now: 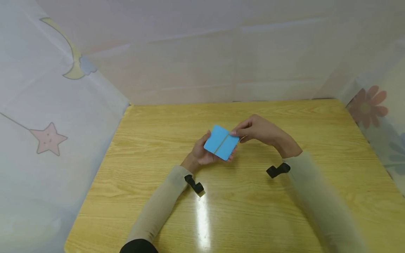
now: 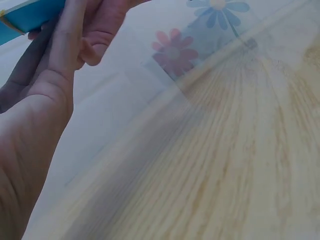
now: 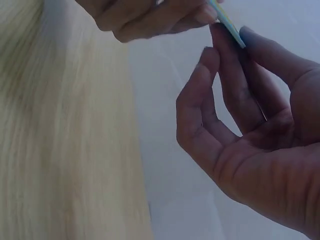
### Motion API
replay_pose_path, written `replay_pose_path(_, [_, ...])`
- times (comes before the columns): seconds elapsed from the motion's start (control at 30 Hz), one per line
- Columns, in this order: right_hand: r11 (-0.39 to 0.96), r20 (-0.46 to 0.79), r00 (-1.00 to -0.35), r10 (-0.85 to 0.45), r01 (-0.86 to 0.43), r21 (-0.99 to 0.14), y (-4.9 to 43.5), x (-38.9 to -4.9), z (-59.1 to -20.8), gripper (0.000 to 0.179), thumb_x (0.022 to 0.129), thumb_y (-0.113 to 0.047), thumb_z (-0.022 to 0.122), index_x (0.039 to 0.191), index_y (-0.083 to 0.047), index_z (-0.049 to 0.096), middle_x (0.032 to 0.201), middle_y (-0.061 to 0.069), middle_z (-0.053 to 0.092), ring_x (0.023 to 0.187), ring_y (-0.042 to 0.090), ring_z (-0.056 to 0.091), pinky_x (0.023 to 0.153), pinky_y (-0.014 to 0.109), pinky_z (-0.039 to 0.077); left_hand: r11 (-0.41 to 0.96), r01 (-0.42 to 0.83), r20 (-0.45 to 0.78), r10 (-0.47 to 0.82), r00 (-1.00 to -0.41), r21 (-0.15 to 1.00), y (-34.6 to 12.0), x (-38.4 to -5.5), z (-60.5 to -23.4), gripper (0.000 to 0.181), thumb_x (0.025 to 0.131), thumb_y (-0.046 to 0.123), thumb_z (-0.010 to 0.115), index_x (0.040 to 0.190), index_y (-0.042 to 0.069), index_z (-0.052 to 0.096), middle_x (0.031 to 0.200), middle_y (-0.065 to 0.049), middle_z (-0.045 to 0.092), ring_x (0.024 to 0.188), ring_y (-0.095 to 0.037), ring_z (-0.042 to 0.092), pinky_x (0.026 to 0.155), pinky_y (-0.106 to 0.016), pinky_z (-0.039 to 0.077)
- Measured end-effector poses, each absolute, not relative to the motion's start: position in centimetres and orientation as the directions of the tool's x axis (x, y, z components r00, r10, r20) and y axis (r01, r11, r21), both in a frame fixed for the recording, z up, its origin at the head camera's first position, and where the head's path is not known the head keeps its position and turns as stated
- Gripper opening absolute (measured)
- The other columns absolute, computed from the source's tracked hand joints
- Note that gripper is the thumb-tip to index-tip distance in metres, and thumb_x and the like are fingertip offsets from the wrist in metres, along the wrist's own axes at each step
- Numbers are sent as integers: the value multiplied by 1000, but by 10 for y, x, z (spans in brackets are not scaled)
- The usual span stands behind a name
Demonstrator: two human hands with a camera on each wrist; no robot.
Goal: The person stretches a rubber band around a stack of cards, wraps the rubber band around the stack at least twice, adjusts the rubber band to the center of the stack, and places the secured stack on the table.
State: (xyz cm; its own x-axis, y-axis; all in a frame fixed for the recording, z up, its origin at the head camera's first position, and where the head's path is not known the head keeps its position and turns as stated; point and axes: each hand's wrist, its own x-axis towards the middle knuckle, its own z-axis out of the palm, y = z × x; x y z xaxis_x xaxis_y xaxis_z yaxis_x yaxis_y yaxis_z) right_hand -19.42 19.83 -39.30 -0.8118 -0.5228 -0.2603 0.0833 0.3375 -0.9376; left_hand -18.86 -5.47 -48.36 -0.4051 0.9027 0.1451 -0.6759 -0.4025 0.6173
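A thin blue square pad [image 1: 216, 136] with rounded corners is held above the table, tilted. A narrow yellowish band [image 1: 222, 143] runs across its face. My left hand [image 1: 202, 151] grips the pad from below and the left, its thumb along the left edge and its fingers behind. With thumb and fingertips, my right hand [image 1: 260, 130] pinches the upper right edge, where the band meets it. Whether those fingertips also hold the band cannot be told. In the right wrist view, the pad [image 3: 231, 29] shows edge-on beside the right thumb.
Beneath both hands lies a wood-grain table [image 1: 246, 207]. Pale printed sheets [image 1: 190, 63] stand at its back and sides. A black strap piece [image 1: 193, 184] sits at the left cuff and another [image 1: 278, 170] at the right cuff.
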Motion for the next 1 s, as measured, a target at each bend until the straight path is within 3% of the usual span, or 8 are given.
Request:
replay_pose_path(0.23, [340,-254,-781,-571,56,-939,196,-204,-389,26,99,-20,75,113,1,80,110,9,81,104,22,76,97,45,64,-406,-640,189,905,-382,652,-50,-190,-489,76,97,65,64,149,15,39,133,-17,60,115,-31,62,103,-47,53])
replay_pose_path(0.87, [275,-180,-835,-521,35,-961,189,-203,-401,31,98,-25,77,114,2,80,109,8,82,99,20,77,91,43,66,-419,-626,191,897,-399,658,-50,-191,-489,72,99,58,66,150,18,36,137,-15,57,126,-29,60,111,-47,51])
replay_pose_path(0.93, [291,-174,-848,-500,24,-956,192,-202,-402,32,99,-26,77,115,1,80,109,6,82,97,18,77,90,40,66,-402,-575,142,885,-444,712,-53,-192,-486,67,100,54,66,148,15,40,136,-11,60,124,-26,63,112,-50,51])
replay_pose_path(1.0, [316,-166,-867,-470,11,-949,197,-200,-402,32,100,-26,75,117,1,79,110,7,81,96,16,77,89,37,66,-359,-487,62,849,-524,797,-56,-194,-481,55,106,43,61,145,7,48,131,-7,66,119,-23,67,110,-50,52])
